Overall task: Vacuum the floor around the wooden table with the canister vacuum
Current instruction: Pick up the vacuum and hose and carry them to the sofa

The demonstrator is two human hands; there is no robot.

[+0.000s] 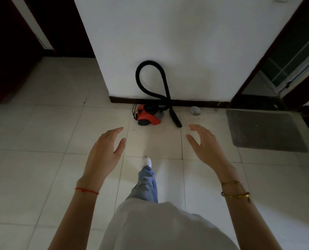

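A small red and black canister vacuum (148,114) sits on the tiled floor against the base of a white wall. Its black hose (151,79) loops up against the wall and comes down to a black nozzle (175,118) resting on the floor to the right of the canister. My left hand (105,149) and my right hand (206,146) are both held out in front of me, fingers relaxed and holding nothing, well short of the vacuum. No wooden table is in view.
A grey doormat (265,130) lies at the right by a dark-framed doorway (283,69). A small round white object (195,110) sits by the skirting. Dark wooden furniture (9,60) stands at the left. My foot (146,161) is stepping forward on the pale tiles.
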